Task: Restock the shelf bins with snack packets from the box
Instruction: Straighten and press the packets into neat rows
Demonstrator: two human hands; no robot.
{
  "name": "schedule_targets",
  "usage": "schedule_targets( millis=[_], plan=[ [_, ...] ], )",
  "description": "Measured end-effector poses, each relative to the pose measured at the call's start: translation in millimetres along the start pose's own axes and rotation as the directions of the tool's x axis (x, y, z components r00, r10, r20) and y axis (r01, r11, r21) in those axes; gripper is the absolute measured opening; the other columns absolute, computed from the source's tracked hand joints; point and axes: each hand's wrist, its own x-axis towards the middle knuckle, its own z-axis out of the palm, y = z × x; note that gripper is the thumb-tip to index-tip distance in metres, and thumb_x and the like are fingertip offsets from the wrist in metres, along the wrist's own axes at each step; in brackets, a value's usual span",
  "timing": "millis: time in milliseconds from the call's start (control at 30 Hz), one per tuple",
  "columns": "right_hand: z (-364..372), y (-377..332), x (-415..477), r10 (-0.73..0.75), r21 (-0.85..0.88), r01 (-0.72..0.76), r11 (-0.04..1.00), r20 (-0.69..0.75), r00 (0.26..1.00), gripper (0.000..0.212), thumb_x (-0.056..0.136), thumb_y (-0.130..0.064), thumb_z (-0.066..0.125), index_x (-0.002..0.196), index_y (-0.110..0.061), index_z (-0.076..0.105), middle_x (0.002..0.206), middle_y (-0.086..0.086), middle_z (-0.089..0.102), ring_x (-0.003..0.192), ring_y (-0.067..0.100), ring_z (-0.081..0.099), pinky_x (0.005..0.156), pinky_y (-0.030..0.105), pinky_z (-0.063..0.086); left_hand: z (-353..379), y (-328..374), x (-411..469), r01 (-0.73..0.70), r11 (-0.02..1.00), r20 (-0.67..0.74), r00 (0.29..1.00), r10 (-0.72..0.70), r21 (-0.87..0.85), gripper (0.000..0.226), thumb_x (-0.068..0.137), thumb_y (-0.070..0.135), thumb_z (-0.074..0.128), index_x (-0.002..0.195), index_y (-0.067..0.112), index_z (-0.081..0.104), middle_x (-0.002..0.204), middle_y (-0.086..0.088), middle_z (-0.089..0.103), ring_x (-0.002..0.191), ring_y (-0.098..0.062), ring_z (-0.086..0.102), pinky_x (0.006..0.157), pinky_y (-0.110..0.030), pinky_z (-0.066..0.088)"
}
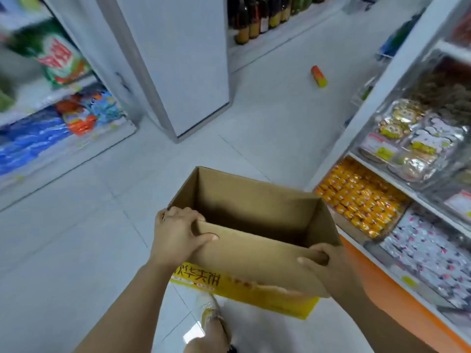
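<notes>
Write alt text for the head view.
Two hands hold an open cardboard box by its near rim, left hand at one corner, right hand at the other; its visible inside looks empty. A shelf to the right holds orange snack packets.

The left hand [175, 238] and right hand [331, 266] are bare, like both forearms; one foot wears a pale woven shoe [211, 310] (yellowish trim, blurred).

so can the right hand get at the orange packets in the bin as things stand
Probably not yet: the right hand grips the near rim of the box. The way itself looks free, since the orange packets lie open beside the box, with nothing between.
</notes>
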Motion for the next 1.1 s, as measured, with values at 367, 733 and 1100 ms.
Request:
schedule_targets(
  millis=[367,733,1100],
  plan=[
    [59,-306,97,-0.491,-0.202,0.5,0.842,0.096,0.866,0.031,0.06,-0.033,0.089,0.081,-0.016,0.075,0.073,-0.004,0.068,0.079,0.026,0.06,0.073,0.029,0.04,-196,-150,4,0.352,0.936,-0.367,0.867,-0.337,-0.025,0.047,0.055,0.077,0.049,0.076,0.036,0.056,0.075,0.02,0.049,0.089,-0.018,0.051,0.087,-0.037,0.027],
    [189,-500,125,-0.748,0.022,0.825,0.565,0.435,0.501,0.023,0.067,-0.04,0.081,0.082,-0.028,0.069,0.077,-0.015,0.059,0.092,0.015,0.052,0.085,0.036,0.043,-277,-240,-77,0.743,0.659,-0.579,0.489,-0.653,-0.115,0.051,0.055,0.077,0.051,0.078,0.033,0.061,0.079,0.017,0.056,0.09,-0.017,0.05,0.086,-0.037,0.029],
    [342,-640,112,-0.707,0.308,0.94,0.145,0.697,-0.119,0.021,0.069,-0.044,0.079,0.081,-0.033,0.064,0.08,-0.015,0.061,0.089,0.01,0.045,0.089,0.038,0.04,-260,-243,-134,0.907,0.104,-0.565,-0.162,-0.809,-0.408,0.043,0.066,0.064,0.07,0.091,0.029,0.065,0.09,0.016,0.057,0.101,-0.016,0.049,0.098,-0.04,0.027]
  ],
)
